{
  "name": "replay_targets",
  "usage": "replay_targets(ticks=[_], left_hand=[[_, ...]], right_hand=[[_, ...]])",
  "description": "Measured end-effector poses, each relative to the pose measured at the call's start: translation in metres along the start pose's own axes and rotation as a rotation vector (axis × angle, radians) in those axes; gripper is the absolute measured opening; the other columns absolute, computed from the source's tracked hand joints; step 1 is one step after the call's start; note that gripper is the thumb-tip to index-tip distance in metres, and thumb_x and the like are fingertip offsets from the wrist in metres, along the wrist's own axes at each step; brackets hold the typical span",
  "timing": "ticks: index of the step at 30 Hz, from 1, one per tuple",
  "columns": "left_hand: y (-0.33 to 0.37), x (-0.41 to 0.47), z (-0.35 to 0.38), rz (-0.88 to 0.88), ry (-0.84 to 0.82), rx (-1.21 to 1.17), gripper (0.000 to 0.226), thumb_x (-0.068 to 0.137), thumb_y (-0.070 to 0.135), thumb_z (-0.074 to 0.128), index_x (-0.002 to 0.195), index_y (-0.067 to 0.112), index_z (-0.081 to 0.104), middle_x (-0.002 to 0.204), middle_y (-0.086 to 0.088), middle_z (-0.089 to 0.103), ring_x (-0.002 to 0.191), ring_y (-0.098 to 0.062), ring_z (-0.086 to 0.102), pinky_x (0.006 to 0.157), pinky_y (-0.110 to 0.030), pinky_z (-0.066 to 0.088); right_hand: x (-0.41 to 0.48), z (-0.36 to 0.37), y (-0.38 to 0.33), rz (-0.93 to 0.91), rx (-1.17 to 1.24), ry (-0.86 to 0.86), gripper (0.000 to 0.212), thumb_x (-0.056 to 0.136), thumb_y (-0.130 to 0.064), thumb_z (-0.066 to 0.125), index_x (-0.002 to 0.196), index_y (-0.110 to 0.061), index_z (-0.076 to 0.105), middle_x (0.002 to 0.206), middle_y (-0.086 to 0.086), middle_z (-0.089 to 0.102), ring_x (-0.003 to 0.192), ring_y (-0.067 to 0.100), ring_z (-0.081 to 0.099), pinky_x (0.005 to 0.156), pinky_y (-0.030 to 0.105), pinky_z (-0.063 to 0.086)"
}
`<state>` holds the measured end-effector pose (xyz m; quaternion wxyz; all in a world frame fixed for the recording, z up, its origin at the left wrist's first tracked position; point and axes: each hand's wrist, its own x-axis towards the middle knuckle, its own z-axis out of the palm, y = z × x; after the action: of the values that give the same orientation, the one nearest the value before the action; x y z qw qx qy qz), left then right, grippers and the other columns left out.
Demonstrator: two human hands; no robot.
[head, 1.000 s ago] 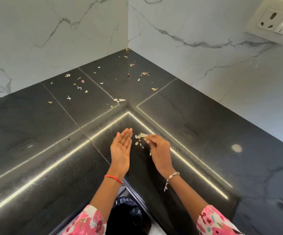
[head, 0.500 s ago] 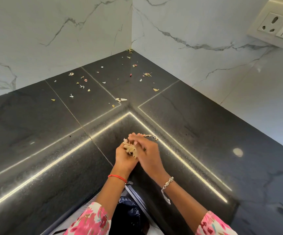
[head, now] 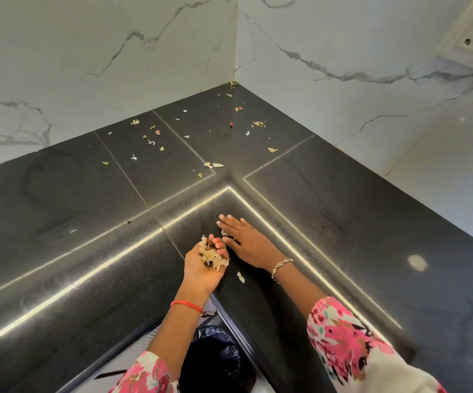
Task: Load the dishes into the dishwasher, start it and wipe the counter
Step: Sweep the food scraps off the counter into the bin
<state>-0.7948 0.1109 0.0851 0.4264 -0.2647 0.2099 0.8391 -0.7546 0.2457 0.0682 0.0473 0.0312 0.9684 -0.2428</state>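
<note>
Head view: scraps (head: pixel 211 255) in cupped left hand (head: pixel 198 275), right hand (head: pixel 248 242) flat on counter (head: pixel 343 222)

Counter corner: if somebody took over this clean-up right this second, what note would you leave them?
Left hand: cupped palm-up at the counter edge, holding a handful of scraps.
Right hand: flat on the counter, fingers straight, pale bits by its thumb.
One loose scrap lies near the right wrist. Scattered scraps lie farther back toward the wall corner. A black bag sits below the edge.
Done: some scraps gathered.
Left: gather the rest, probably drop them in the bag, then wipe. No dishes or dishwasher in view.
</note>
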Motion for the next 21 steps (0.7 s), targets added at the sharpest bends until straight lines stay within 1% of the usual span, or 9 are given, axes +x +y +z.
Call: replay_targets(ticks=[3, 5, 7, 9, 11, 13, 16, 19, 21], left_hand=[[0.000, -0.001, 0.001, 0.016, -0.001, 0.005, 0.031, 0.096, 0.017, 0.032, 0.073, 0.010, 0.051, 0.055, -0.004, 0.053, 0.042, -0.012, 0.050, 0.041, -0.015, 0.044], [0.001, -0.002, 0.001, 0.008, -0.010, 0.003, 0.032, 0.096, 0.017, 0.031, 0.071, 0.011, 0.051, 0.055, -0.003, 0.053, 0.041, -0.012, 0.051, 0.041, -0.015, 0.044], [0.002, -0.003, -0.001, 0.009, -0.020, -0.003, 0.034, 0.096, 0.016, 0.030, 0.069, 0.011, 0.050, 0.055, -0.002, 0.052, 0.041, -0.011, 0.050, 0.041, -0.015, 0.043], [0.001, -0.005, -0.003, 0.010, -0.022, -0.010, 0.039, 0.096, 0.016, 0.030, 0.064, 0.011, 0.053, 0.055, -0.002, 0.052, 0.041, -0.012, 0.050, 0.041, -0.015, 0.043], [0.001, -0.006, -0.004, 0.006, -0.025, -0.024, 0.046, 0.095, 0.015, 0.030, 0.058, 0.009, 0.057, 0.054, -0.002, 0.052, 0.041, -0.012, 0.050, 0.040, -0.015, 0.043], [0.001, -0.007, -0.006, 0.006, -0.027, -0.024, 0.047, 0.095, 0.015, 0.030, 0.057, 0.009, 0.057, 0.054, -0.003, 0.052, 0.041, -0.012, 0.050, 0.041, -0.015, 0.043], [0.001, -0.010, -0.008, 0.015, -0.023, -0.001, 0.038, 0.095, 0.015, 0.030, 0.065, 0.011, 0.052, 0.054, -0.003, 0.053, 0.041, -0.012, 0.050, 0.042, -0.015, 0.044], [-0.001, -0.014, -0.009, 0.019, -0.032, 0.021, 0.033, 0.095, 0.016, 0.031, 0.069, 0.012, 0.050, 0.055, -0.002, 0.053, 0.043, -0.012, 0.050, 0.044, -0.015, 0.045], [-0.002, -0.014, -0.010, 0.015, -0.029, 0.017, 0.033, 0.095, 0.016, 0.031, 0.069, 0.012, 0.051, 0.055, -0.002, 0.053, 0.043, -0.012, 0.050, 0.044, -0.015, 0.044]], right_hand=[[-0.020, 0.003, 0.003, -0.087, 0.041, -0.033, 0.046, 0.102, -0.025, 0.032, 0.146, -0.015, 0.025, 0.155, -0.005, 0.017, 0.142, 0.002, 0.006, 0.117, 0.021, -0.001], [-0.039, 0.001, 0.011, -0.099, 0.130, -0.006, 0.040, 0.100, -0.023, 0.039, 0.138, -0.013, 0.043, 0.148, -0.006, 0.034, 0.137, -0.002, 0.019, 0.118, 0.022, 0.010], [-0.059, -0.004, 0.017, -0.014, 0.330, 0.157, 0.031, 0.093, -0.021, 0.050, 0.117, -0.008, 0.064, 0.130, -0.006, 0.056, 0.126, -0.001, 0.043, 0.112, 0.029, 0.033], [-0.075, -0.008, 0.018, 0.136, 0.507, 0.380, 0.024, 0.090, -0.014, 0.055, 0.108, -0.008, 0.069, 0.120, -0.007, 0.061, 0.118, 0.000, 0.053, 0.103, 0.034, 0.044], [-0.086, -0.006, 0.013, 0.297, 0.436, 0.463, 0.030, 0.093, -0.016, 0.054, 0.122, -0.011, 0.061, 0.134, -0.005, 0.051, 0.130, 0.005, 0.043, 0.108, 0.035, 0.038], [-0.094, 0.006, 0.001, 0.368, 0.260, 0.322, 0.054, 0.095, -0.040, 0.046, 0.142, -0.016, 0.036, 0.152, -0.005, 0.021, 0.143, 0.010, 0.014, 0.119, 0.033, 0.014], [-0.091, 0.031, -0.021, 0.330, 0.013, 0.192, 0.089, 0.081, -0.074, 0.017, 0.149, -0.019, 0.001, 0.152, -0.004, -0.015, 0.143, 0.014, -0.018, 0.115, 0.029, -0.013], [-0.082, 0.044, -0.036, 0.329, -0.049, 0.198, 0.083, 0.084, -0.070, 0.005, 0.149, -0.018, 0.003, 0.155, 0.005, -0.011, 0.142, 0.020, -0.018, 0.114, 0.031, -0.013], [-0.081, 0.048, -0.038, 0.280, -0.107, 0.258, 0.060, 0.095, -0.045, 0.019, 0.147, -0.014, 0.024, 0.155, 0.010, 0.015, 0.143, 0.026, 0.002, 0.117, 0.038, 0.006]])
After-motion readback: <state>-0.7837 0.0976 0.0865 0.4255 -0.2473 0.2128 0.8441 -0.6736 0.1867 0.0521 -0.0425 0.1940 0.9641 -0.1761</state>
